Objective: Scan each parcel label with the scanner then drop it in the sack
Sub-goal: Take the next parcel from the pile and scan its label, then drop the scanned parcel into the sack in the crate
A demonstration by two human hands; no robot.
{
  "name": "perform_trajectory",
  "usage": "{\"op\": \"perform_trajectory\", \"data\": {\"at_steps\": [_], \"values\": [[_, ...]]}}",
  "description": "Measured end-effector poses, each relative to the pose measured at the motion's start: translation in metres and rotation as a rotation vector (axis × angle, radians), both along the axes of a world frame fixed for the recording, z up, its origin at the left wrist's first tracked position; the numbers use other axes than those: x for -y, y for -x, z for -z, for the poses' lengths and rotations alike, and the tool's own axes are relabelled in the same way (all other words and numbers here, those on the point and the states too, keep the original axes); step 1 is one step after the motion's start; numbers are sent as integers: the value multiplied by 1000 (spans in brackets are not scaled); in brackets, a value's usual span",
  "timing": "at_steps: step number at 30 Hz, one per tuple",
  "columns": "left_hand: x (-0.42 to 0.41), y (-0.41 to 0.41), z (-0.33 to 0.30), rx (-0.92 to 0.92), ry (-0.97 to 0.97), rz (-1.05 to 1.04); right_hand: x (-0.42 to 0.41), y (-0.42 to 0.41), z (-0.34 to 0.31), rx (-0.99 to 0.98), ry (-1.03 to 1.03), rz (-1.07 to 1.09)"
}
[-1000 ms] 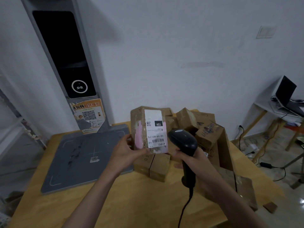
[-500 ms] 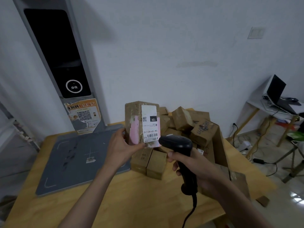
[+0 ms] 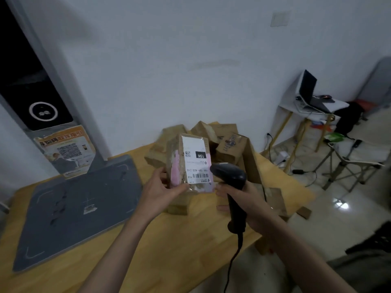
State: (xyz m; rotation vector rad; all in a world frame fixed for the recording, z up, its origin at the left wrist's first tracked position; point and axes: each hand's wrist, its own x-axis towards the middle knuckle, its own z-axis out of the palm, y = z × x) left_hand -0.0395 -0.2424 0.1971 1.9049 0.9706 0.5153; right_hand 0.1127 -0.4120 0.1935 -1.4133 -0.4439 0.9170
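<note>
Just right of the frame's centre, the left hand (image 3: 157, 192) holds a brown parcel (image 3: 188, 162) upright, thumb along its lower front edge and fingers curled behind its left side. The parcel's white label (image 3: 196, 161) faces the camera, with a black tab at its upper right and a barcode near its lower edge; a pink patch shows on the parcel's left part. The right hand (image 3: 246, 205) grips the handle of a black scanner (image 3: 230, 176), fingers wrapped round it, and the scanner's head sits just beside the label's lower right corner, nearer the barcode than half a second ago, when it hung below the parcel. Its cable drops to the bottom edge of the frame.

Compared with the earlier frames, the camera has swung right: the grey kiosk (image 3: 31, 81) with its dark screen now sits cut off at the upper left, and more of the room's right side shows. The parcel has kept its upright pose in the same grip.

Behind the held parcel, a heap of cardboard boxes (image 3: 228, 144) lies on the wooden table (image 3: 169, 250). A grey platform (image 3: 74, 208) covers the table's left part. At the right, a laptop (image 3: 309, 89) stands on a small white table. No sack can be made out.
</note>
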Motion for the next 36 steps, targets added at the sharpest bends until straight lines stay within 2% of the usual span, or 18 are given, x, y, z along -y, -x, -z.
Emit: {"op": "perform_trajectory", "data": {"at_steps": [6, 10, 15, 18, 24, 28, 33, 36], "values": [[55, -67, 26, -62, 131, 225, 64, -36, 18, 21, 60, 246], [103, -117, 46, -164, 116, 376, 127, -55, 37, -29, 114, 410], [191, -175, 78, -272, 159, 594, 222, -72, 76, -96, 293, 602], [245, -194, 97, -408, 94, 722, 278, -72, 102, -94, 426, 700], [331, -215, 142, -663, 59, 997, 368, -55, 148, -195, 599, 756], [375, -227, 169, -771, 43, 1135, 415, -45, 172, -333, 646, 742], [430, -251, 193, -839, 13, 1271, 462, -47, 189, -379, 711, 817], [466, -266, 206, -857, 179, 1356, 491, -57, 185, -364, 766, 928]]}}
